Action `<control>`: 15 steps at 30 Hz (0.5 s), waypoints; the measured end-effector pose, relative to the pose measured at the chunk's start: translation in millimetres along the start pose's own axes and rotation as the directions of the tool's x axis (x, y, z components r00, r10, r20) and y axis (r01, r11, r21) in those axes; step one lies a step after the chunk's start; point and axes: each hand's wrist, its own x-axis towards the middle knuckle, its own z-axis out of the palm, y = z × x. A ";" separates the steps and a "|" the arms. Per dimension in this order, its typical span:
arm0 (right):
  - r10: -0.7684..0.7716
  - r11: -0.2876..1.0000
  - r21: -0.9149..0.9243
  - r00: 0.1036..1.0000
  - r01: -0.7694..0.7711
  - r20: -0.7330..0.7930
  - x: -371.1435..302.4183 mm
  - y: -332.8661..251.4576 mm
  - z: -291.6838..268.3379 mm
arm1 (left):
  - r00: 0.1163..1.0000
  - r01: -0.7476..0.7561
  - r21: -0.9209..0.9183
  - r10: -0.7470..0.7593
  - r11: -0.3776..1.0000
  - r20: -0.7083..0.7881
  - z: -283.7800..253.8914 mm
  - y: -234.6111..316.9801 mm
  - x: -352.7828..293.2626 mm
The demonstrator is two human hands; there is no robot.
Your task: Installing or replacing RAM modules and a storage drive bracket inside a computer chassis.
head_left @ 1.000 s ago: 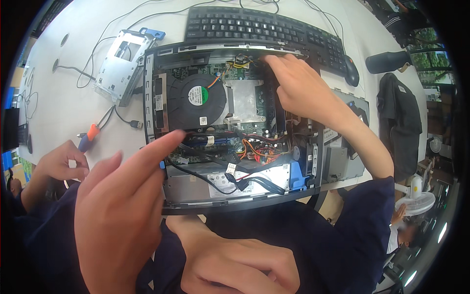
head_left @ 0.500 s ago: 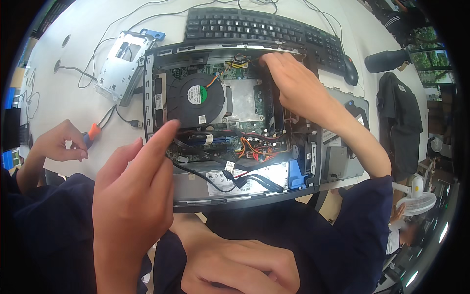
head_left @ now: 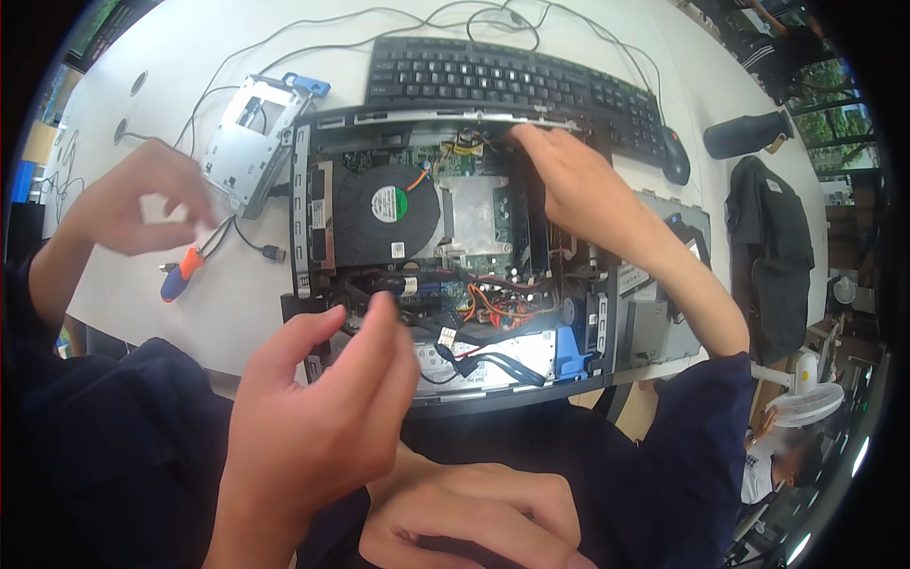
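Observation:
My right hand reaches into the far side of an opened desktop computer case, fingertips closed beside a thin cable bundle; what they grip is hidden. My left hand rests palm down near my body, fingers loosely apart, holding nothing. Inside the case sit a black blower fan, a silver heatsink plate, a power supply and loose black cables. Another person's near hand hovers over the case's front left corner; that person's blurred far hand is beside a metal drive bracket.
A screwdriver with an orange and blue handle and a USB plug lie left of the case. Beyond stand a keyboard and mouse. To the right are a metal cover panel, a black bottle and dark cloth.
The other person's near hand has moved right, its pointing finger now bent. Their far hand has risen away from the screwdriver. My hands keep their places; the view has shifted slightly.

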 end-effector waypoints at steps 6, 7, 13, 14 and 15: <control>-0.018 0.997 0.073 0.999 0.021 -0.046 11.8 -20.6 -10.6 | 0.970 -0.205 -0.794 0.224 0.572 -0.089 33.6 -154.0 14.8; -0.021 0.998 0.065 0.999 0.024 -0.042 11.5 -21.1 -14.0 | 0.971 -0.189 -0.803 0.227 0.564 -0.069 30.7 -143.4 21.3; 0.163 0.974 0.196 0.949 -0.112 -0.270 -43.3 -12.7 -41.6 | 0.956 -0.180 -0.809 0.293 0.559 -0.010 25.1 -116.5 69.8; 0.228 0.952 0.265 0.930 -0.152 -0.287 -46.6 -14.8 -42.2 | 0.964 -0.154 -0.783 0.266 0.602 0.015 23.0 -114.7 64.9; 0.216 0.954 0.266 0.933 -0.139 -0.288 -48.2 -15.6 -45.3 | 0.970 -0.127 -0.756 0.240 0.642 0.040 23.8 -113.8 61.1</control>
